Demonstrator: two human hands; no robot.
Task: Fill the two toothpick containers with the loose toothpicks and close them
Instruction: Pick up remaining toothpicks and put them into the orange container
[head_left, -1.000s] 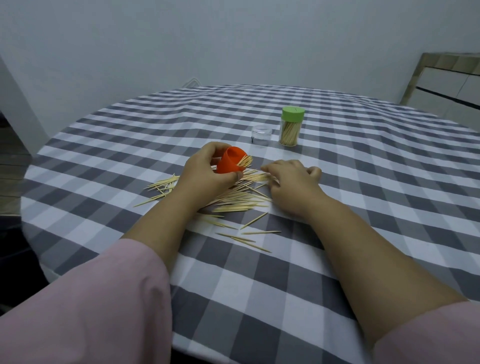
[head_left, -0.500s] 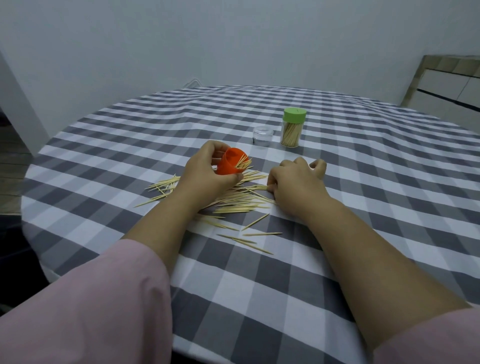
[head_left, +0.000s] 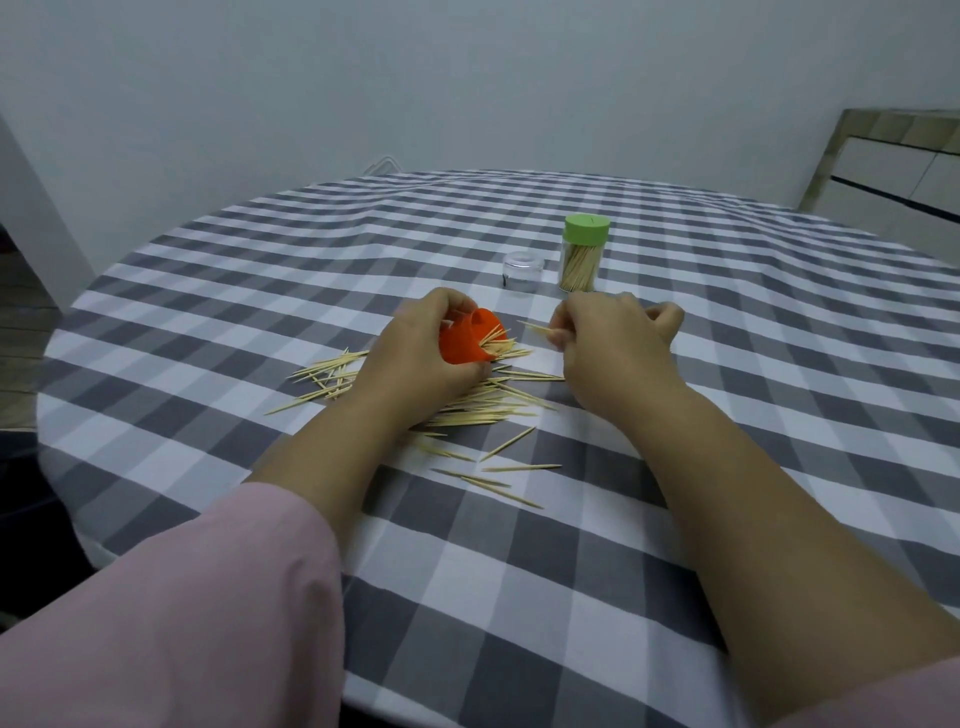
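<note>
1. Behind everything we see a plain grey wall; at far right stands a pale cabinet with a wood-toned frame.
2. The round table fills most of the view, covered in a grey-and-white checked cloth that ripples into soft folds toward the far edge.
3. Our pink sleeves sit at the bottom corners, with bare forearms reaching in over the cloth.
4. Our left hand is curled round an orange jar, tipped on its side with its mouth toward the right and a few sticks poking out. The hand covers the jar's left part and some of the pile beneath it.
5. Our right hand is lifted just beside the jar's mouth, fingers curled, pinching a few picks that point left toward the jar.
6. Loose toothpicks lie scattered under and between both hands: thin, pale wooden, pointed, with a denser heap under the left wrist and strays nearer us.
7. Beyond the right hand stands a clear tub upright, packed with picks and closed with a green cap.
8. Just left of it sits a small clear lid, round and glossy, apart from the tub.
</note>
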